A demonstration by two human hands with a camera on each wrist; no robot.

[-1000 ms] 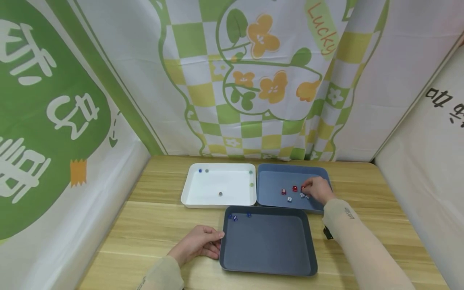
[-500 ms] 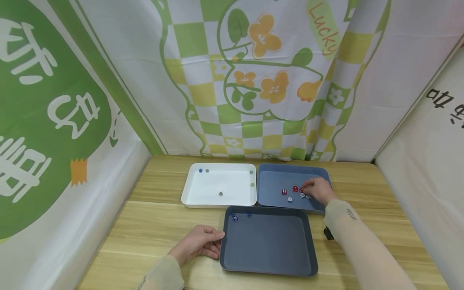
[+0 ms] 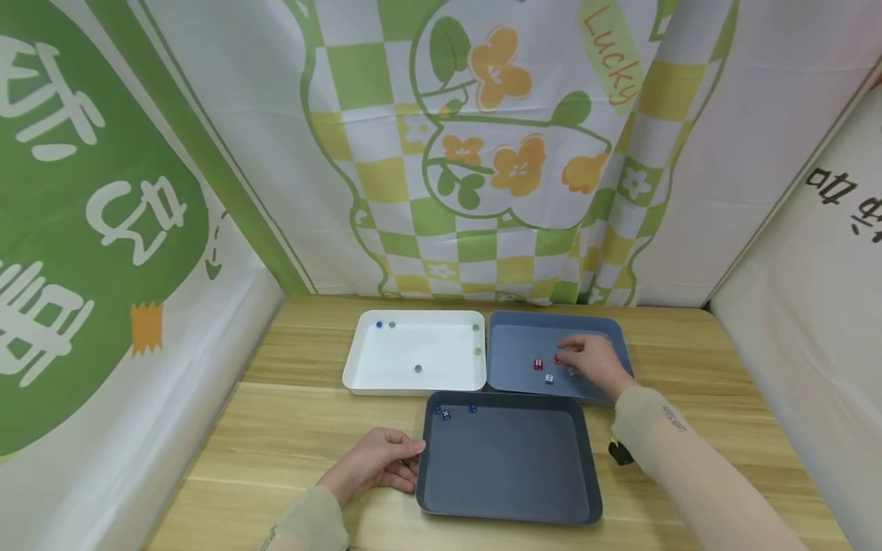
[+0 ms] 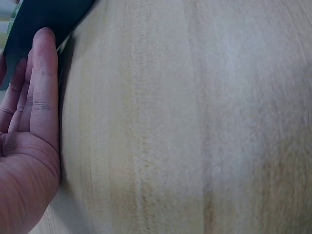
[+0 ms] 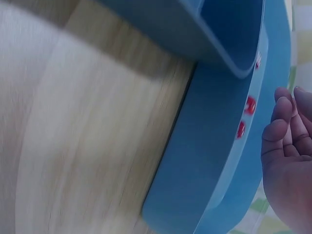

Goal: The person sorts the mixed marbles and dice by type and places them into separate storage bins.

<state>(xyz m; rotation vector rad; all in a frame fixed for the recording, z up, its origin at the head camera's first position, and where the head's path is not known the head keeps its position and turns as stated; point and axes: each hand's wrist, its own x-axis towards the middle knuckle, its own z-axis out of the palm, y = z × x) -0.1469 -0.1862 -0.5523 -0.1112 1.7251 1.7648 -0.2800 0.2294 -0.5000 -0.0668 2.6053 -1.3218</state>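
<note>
My left hand (image 3: 387,459) rests beside the dark grey tray (image 3: 510,467), its thumb at the left rim. In the left wrist view, its fairly straight fingers (image 4: 44,92) lie along the tray's outer wall. Over the blue tray (image 3: 524,337) is my right hand (image 3: 594,361), fingertips beside a red die (image 3: 556,358). Another red die (image 3: 538,364) and a white die (image 3: 549,379) lie to its left. Three red dice, one of them a blurred red die (image 5: 250,105), show in the right wrist view, apart from the loosely bent fingers (image 5: 275,129). Other white dice are mostly hidden.
A white tray (image 3: 420,337) at the back left holds several small round beads, one a blue bead (image 3: 379,324). Blue dice, among them a blue die (image 3: 446,415), lie in the grey tray's far left corner. Fabric (image 3: 475,264) hangs behind the wooden table (image 3: 276,428).
My right hand has shifted slightly left over the blue tray, from the rightmost red die toward the middle one, covering more dice. The left hand stays at the grey tray.
</note>
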